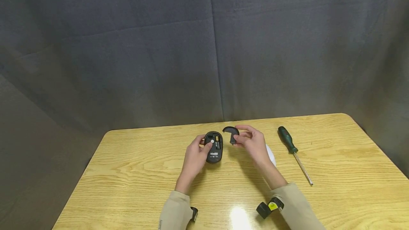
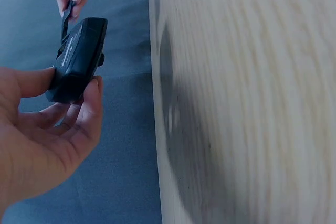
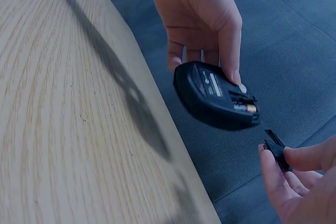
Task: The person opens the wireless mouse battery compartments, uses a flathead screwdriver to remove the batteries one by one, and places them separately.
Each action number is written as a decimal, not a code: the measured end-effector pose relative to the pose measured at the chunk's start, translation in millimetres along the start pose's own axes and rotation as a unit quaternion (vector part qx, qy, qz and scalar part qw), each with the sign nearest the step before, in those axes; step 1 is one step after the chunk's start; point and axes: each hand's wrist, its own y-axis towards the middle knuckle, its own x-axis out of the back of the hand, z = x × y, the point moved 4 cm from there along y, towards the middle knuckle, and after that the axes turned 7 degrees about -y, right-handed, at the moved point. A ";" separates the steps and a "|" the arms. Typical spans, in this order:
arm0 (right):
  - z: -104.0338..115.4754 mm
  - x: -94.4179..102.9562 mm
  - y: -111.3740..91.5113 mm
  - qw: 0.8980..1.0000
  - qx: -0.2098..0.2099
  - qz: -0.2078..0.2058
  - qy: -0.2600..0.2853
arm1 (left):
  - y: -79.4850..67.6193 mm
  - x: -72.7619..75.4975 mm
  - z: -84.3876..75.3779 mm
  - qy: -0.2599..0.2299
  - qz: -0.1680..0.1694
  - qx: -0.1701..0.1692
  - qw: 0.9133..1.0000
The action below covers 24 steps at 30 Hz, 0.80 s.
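A black computer mouse [image 1: 213, 154] is held above the table, its underside toward the head camera. My left hand [image 1: 195, 153] grips it by the side, thumb on the underside and fingers behind. In its uncovered battery slot lies a battery [image 3: 245, 108] with a copper-coloured end. Just right of the mouse, my right hand [image 1: 254, 143] pinches the curved black battery cover [image 1: 232, 130] between thumb and fingers. A small gap parts cover and mouse in the head view.
On the wooden table [image 1: 134, 173], a screwdriver [image 1: 289, 141] with a dark green handle lies to the right. A white rounded object [image 1: 271, 154] is partly hidden behind the right wrist. A grey curtain [image 1: 159, 63] hangs beyond the table's far edge.
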 end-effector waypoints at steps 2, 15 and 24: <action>-0.7 0.2 0.2 1.000 0.000 0.003 -0.010 | 0.6 2.3 0.0 -0.007 -0.007 0.002 1.000; -11.1 -4.4 0.4 0.997 0.004 0.049 -0.068 | 1.1 9.7 1.6 -0.042 -0.035 0.008 0.998; -19.4 -8.1 0.6 0.986 0.002 0.084 -0.147 | 0.2 11.3 1.1 -0.051 -0.045 0.009 0.998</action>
